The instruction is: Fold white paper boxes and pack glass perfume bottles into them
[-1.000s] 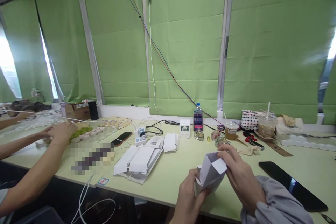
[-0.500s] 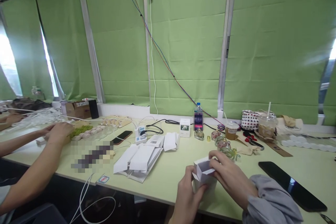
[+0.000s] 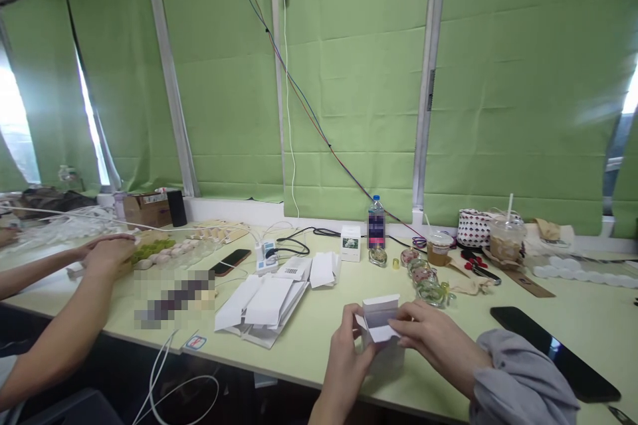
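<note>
Folded box (image 3: 381,331) between hands; flat cartons (image 3: 264,302) left, phone (image 3: 553,352) right.

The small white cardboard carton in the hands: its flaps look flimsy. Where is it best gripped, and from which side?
Grip the small white cardboard carton by its squared lower body, from left and right, about where the left hand and right hand are. It stands upright with its top flaps open; those thin flaps would likely bend.
</note>
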The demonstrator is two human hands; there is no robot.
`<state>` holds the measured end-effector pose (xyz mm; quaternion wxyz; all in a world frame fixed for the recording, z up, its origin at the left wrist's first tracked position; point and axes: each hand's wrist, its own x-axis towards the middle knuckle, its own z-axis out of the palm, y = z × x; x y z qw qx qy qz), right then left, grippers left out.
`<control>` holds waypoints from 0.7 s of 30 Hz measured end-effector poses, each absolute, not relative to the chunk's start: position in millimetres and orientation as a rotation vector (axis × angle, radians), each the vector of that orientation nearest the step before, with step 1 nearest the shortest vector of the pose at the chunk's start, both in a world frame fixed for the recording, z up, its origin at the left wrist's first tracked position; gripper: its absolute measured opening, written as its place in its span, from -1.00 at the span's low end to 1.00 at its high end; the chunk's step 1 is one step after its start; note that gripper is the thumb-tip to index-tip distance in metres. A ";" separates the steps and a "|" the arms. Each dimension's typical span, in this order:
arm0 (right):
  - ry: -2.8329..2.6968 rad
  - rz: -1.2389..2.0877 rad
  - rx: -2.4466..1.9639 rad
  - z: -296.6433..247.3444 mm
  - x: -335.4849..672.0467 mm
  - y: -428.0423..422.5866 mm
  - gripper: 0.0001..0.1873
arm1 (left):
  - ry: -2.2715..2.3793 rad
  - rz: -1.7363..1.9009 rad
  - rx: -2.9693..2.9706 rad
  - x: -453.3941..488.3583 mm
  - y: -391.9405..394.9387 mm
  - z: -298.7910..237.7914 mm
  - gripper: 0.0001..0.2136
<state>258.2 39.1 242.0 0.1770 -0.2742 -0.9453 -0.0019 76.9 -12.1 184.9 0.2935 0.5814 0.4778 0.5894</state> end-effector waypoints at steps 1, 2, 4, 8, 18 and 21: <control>-2.669 0.046 -0.774 242.3 259.6 39.8 -0.81 | 1.252 1.567 1.540 77.1 -12.0 185.3 -0.74; -2.657 0.103 -0.773 242.2 260.6 40.7 -0.78 | 1.233 1.562 1.527 77.1 -12.0 185.6 -0.74; -2.621 0.197 -0.769 240.2 261.0 43.3 -0.72 | 1.192 1.554 1.506 76.3 -12.5 185.3 -0.74; -2.588 0.216 -0.769 230.5 256.5 50.6 -0.73 | 1.079 1.504 1.516 69.5 -13.7 183.0 -0.68; -2.597 0.110 -0.860 230.0 251.4 50.7 -0.72 | 1.131 1.634 1.449 67.9 -5.3 185.3 -0.78; -2.578 0.137 -0.869 231.1 251.7 48.4 -0.74 | 1.221 1.654 1.446 68.8 -3.4 184.5 -0.75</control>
